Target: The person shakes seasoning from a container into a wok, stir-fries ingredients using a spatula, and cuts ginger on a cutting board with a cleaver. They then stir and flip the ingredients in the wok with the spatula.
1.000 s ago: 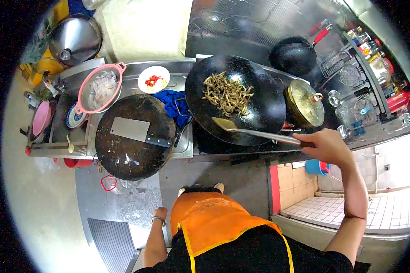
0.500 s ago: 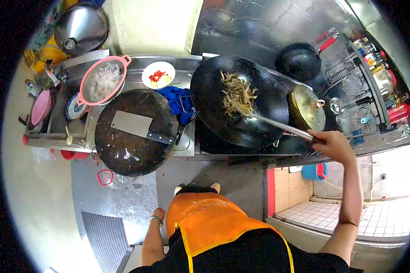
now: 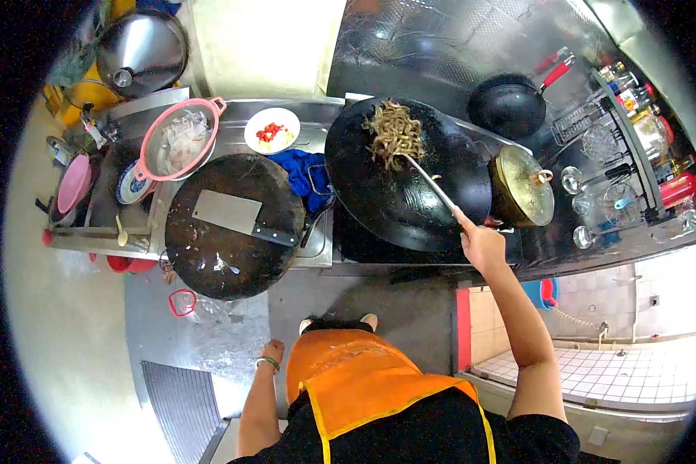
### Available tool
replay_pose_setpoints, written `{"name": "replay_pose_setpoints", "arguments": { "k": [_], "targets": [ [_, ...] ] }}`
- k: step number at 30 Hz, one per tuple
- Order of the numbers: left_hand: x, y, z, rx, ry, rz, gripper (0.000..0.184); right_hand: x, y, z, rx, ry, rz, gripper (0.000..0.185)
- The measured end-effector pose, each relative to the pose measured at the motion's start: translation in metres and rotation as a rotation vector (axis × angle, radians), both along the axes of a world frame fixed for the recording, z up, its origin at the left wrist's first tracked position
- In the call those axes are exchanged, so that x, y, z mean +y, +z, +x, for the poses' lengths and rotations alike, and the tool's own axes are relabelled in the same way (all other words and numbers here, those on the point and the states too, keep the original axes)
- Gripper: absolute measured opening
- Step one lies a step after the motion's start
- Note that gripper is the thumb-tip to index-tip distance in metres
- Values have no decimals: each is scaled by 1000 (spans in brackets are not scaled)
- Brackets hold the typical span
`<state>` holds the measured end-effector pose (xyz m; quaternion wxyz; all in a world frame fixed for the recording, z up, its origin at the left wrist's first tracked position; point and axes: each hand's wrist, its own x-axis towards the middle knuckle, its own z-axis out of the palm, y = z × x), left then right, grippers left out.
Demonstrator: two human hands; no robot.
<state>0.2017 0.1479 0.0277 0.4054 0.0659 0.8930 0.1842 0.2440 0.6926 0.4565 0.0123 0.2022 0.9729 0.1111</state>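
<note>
My right hand (image 3: 485, 246) is closed around the handle of a long metal wok spatula (image 3: 435, 185), its index finger stretched along the shaft. The spatula's head is hidden under a heap of brown strips of food (image 3: 395, 133) on the far side of the large black wok (image 3: 363, 193). Low beside the orange apron hangs my left hand (image 3: 273, 351), with a bracelet at the wrist. It touches nothing I can see, and its fingers are too small to read.
Left of the wok, a cleaver (image 3: 228, 213) lies on a round chopping board (image 3: 197, 267). Behind are a pink strainer basket (image 3: 145, 139) of pale food and a white bowl (image 3: 251, 124) with chopped red and pale bits. A lidded pot (image 3: 526, 185) stands right of the wok.
My right hand has moved left and closer to the wok with the spatula. The brown strips have shifted to the wok's far side and bunched together. My left hand stays low.
</note>
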Motion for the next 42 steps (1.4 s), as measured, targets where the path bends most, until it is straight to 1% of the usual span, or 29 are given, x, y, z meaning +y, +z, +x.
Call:
{"name": "replay_pose_setpoints", "arguments": {
  "k": [1, 3, 4, 5, 8, 9, 12, 13, 15, 18, 19, 20, 22, 23, 25, 26, 27, 28, 29, 30, 31, 33, 34, 36, 37, 38, 40, 41, 42],
  "targets": [
    [-8, -35, 2, -151, -21, -48, 38, -3, 7, 6, 54, 4, -42, 63],
    [-24, -55, 14, -55, -338, -69, 38, 3, 12, 23, 251, 11, -423, 62],
    [-25, -46, 16, -8, -495, -78, 37, 1, 18, 27, 331, 24, -630, 60],
    [-31, -35, 23, -169, -95, 6, 37, 0, 30, 30, 272, -287, -1037, 57],
    [-56, -81, 39, 86, -342, 155, 21, -3, 45, 41, 360, -467, -1595, 55],
    [-49, -58, 38, 88, -312, 123, 17, -14, 54, 41, 441, -572, -1651, 49],
    [-32, -20, 26, -213, 141, -13, 35, -6, 46, 62, 523, -710, -1989, 42],
    [-28, -21, 16, -152, -117, -20, 33, 1, 48, 68, 496, -762, -2027, 41],
    [-33, -59, 1, -28, -629, -35, 30, 3, 52, 77, 472, -706, -2163, 42],
    [-17, -30, -1, 4, -141, 56, 27, 10, 50, 87, 434, -689, -2365, 43],
    [-15, -31, -11, 26, -368, 48, 29, 11, 51, 87, 436, -742, -2470, 43],
    [-12, -32, -11, -13, -268, 49, 30, 11, 51, 86, 435, -797, -2575, 43],
    [3, -8, -16, -94, -67, 49, 32, 3, 48, 87, 441, -725, -2545, 44],
    [5, -4, -13, -57, -132, 22, 33, 1, 49, 87, 440, -692, -2527, 45],
    [4, -5, -12, 26, -276, -34, 35, -2, 56, 82, 458, -868, -2513, 45],
    [3, -5, -9, -15, -161, -14, 36, -1, 58, 79, 461, -955, -2502, 45],
    [0, -6, -4, -58, -45, 6, 36, 2, 55, 83, 397, -847, -2739, 46],
    [-1, -7, 1, -102, 72, 28, 37, 2, 52, 87, 400, -794, -2678, 46],
    [-6, -6, 6, -1, 8, 114, 37, 1, 50, 90, 398, -744, -2616, 45],
    [-8, -7, 8, -49, -71, 84, 37, -1, 49, 90, 398, -691, -2558, 44],
    [-13, -11, 8, -95, -151, 53, 38, -4, 60, 87, 443, -795, -2277, 46],
    [-39, -57, 22, -22, -249, 145, 41, -13, 89, 76, 179, -657, -1585, 49],
    [-38, -48, 25, -83, -141, 105, 40, -19, 107, 70, 67, -578, -1240, 51],
    [-37, -23, 29, -196, 71, 23, 38, -25, 154, 43, -145, -479, -1071, 48],
    [-47, -62, 30, -158, -2, -51, 33, -19, 159, 33, -190, -225, -912, 48],
    [-48, -60, 26, -181, -28, -45, 33, -14, 162, 25, -232, 24, -742, 47],
    [-43, -42, 15, -231, -72, -31, 34, -21, 161, -1, -347, 154, -512, 48],
    [-35, -35, 8, -285, 29, -73, 35, -33, 158, -17, -404, 219, -395, 48],
    [-31, -30, 3, -196, -79, -50, 36, -49, 155, -34, -406, 114, -408, 48]
  ]
}}
